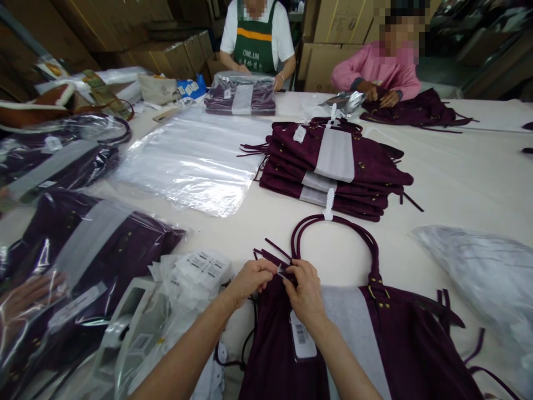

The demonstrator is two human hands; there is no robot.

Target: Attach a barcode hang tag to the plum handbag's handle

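Observation:
A dark purple handbag (403, 333) lies in front of me, a pale grey paper band (353, 328) around its middle. Its looped handles (372, 244) stretch away from me, joined at the top by a white plastic clip (328, 205). At the left handle's base, my left hand (255, 278) is closed in a pinch at a tiny whitish piece (280, 269). My right hand (306, 289) meets it there, fingers closed around the handle's base, partly hiding it. Below my right wrist hangs a white barcode tag (303, 336) on the bag.
Stacked purple bags (287, 161) lie ahead, beside clear plastic sleeves (195, 155). Left are bagged handbags (100, 233), another person's hand (31, 294), a grey tool (129, 328) and white labels (204, 264). Two people work across the table. Plastic wrapping (478, 272) lies right.

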